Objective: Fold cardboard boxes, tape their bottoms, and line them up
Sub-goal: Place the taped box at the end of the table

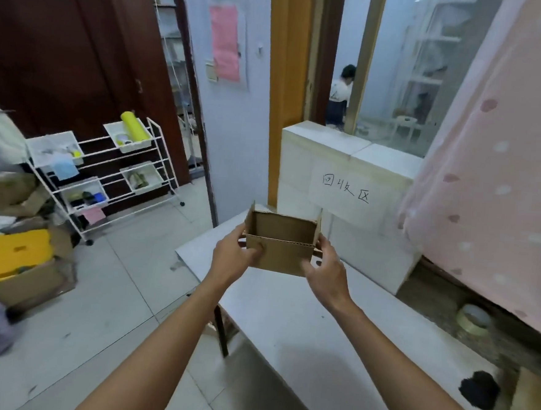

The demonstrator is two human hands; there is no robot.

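Cardboard box (280,253) is squared open, gripped at its sides by my left hand (232,253) and right hand (325,269) over the table (302,328); I judge we're mid-fold, with the bottom flaps to close next.

A white table (286,327) stands on a pale tiled floor (97,288), a black fuzzy lump (478,390) near its right edge. Behind it, white blocks (324,151) bear a paper sign (347,191) with handwritten characters. A pink spotted curtain (506,157) hangs at right. At left, a white wire rack (99,157) holds trays, a yellow roll (133,126) in the top one, before a dark wooden door (65,46). A pink sheet (226,41) is on the wall. Far off, a person (341,94) stands in a doorway.
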